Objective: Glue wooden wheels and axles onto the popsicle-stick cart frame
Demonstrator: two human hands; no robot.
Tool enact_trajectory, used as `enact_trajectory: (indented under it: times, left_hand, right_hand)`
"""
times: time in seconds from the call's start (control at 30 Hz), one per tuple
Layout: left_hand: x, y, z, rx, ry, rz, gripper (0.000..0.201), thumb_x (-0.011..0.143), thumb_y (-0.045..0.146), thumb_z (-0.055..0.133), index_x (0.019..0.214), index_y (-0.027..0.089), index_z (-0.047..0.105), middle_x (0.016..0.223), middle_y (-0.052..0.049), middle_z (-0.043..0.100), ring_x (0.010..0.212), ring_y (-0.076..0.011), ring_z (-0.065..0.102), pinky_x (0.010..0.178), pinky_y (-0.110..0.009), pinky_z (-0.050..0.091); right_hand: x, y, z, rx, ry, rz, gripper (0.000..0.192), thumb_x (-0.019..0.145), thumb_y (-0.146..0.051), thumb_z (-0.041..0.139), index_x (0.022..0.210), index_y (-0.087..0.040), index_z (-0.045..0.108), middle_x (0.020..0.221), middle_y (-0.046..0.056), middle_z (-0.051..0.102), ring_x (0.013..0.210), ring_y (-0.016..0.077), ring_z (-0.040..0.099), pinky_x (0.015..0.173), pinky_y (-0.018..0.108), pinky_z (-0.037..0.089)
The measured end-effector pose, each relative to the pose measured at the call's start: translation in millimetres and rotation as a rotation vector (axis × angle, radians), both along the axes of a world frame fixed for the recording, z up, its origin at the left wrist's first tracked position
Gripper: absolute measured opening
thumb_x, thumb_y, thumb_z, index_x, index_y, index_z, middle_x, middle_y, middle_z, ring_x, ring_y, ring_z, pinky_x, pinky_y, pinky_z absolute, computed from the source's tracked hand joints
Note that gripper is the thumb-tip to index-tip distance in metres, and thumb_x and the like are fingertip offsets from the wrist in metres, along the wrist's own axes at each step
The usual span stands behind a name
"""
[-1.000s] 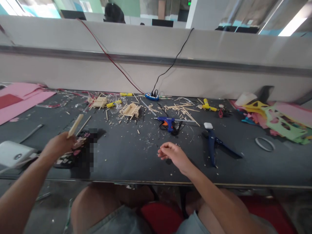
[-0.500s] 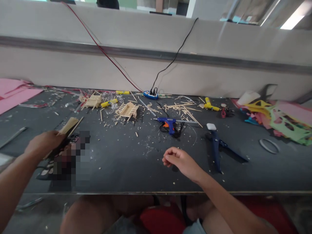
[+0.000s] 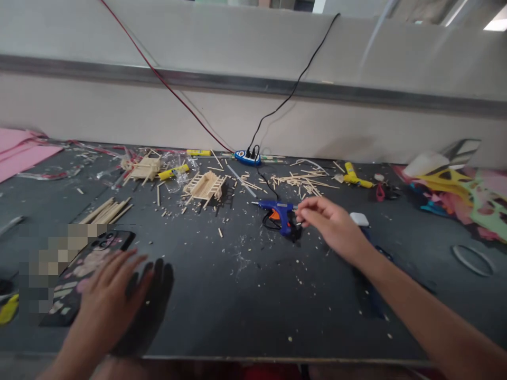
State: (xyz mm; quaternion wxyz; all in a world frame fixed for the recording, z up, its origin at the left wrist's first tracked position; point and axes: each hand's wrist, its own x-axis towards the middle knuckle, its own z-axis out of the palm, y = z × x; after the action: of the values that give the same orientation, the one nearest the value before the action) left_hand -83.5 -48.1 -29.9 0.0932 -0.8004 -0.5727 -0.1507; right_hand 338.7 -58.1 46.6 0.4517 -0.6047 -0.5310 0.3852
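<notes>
Glue gun (image 3: 279,211), blue, lying on its side mid-tabletop (image 3: 237,295) with its cord trailing, looks light, rigid plastic, best taken by the handle away from the nozzle; right hand (image 3: 332,224) reaches it with fingers loosely parted, left hand (image 3: 109,295) rests flat, open.

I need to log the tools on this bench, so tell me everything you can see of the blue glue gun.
The glue gun is small, with a blue body that looks like plastic and an orange trigger. It lies on its side on the dark table, nozzle pointing left, with a pale glue stick sticking out of its back to the right. A black cord loops under it. The right hand reaches it at the rear end, fingertips at the glue stick; whether they grip it cannot be told. Wood chips lie scattered around it.
</notes>
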Motion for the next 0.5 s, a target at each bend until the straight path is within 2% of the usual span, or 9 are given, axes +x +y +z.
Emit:
enact_trajectory:
  times: [0.1,0.23,0.37,0.5]
  left_hand:
    - [12.5,-26.5,-20.6,-0.068,-0.036,-0.023,0.035,0.083,0.043,0.039,0.112,0.024,0.045,0.124,-0.010,0.048,0.126,-0.0269,0.035,0.106,-0.043,0.028]
    - [13.8,-34.1,-24.3,-0.130,0.007,0.027,0.043,0.083,0.045,0.037,0.116,0.019,0.045,0.133,-0.013,0.039,0.129,-0.0318,0.028,0.105,-0.052,0.024]
    - [8.8,-33.4,-24.5,-0.164,0.053,0.042,0.047,0.082,0.045,0.040,0.122,0.021,0.041,0.138,-0.012,0.033,0.130,-0.0325,0.025,0.103,-0.053,0.024]
    - [1.9,-35.1,-32.3,-0.185,0.079,0.056,0.053,0.078,0.045,0.046,0.126,0.025,0.036,0.140,-0.009,0.030,0.129,-0.0339,0.027,0.101,-0.054,0.026]
  right_hand:
    - [28.7,60.7,-2.4,0.096,-0.273,-0.070,0.017,0.076,-0.032,0.056,0.087,-0.021,0.063,0.083,0.004,0.065,0.072,0.0183,0.058,0.068,0.033,0.044]
    - [50.8,144.4,-21.0,0.082,-0.631,-0.071,0.027,0.075,-0.031,0.054,0.097,-0.019,0.061,0.097,0.008,0.065,0.089,0.0239,0.059,0.081,0.038,0.043]
    - [55.0,210.4,-45.9,0.002,-0.823,0.003,0.036,0.076,-0.033,0.051,0.108,-0.017,0.058,0.112,0.012,0.061,0.100,0.0269,0.057,0.085,0.038,0.042]
    - [47.5,256.8,-64.9,-0.036,-0.931,0.076,0.040,0.076,-0.033,0.050,0.113,-0.016,0.055,0.117,0.014,0.058,0.105,0.0281,0.055,0.086,0.036,0.042]
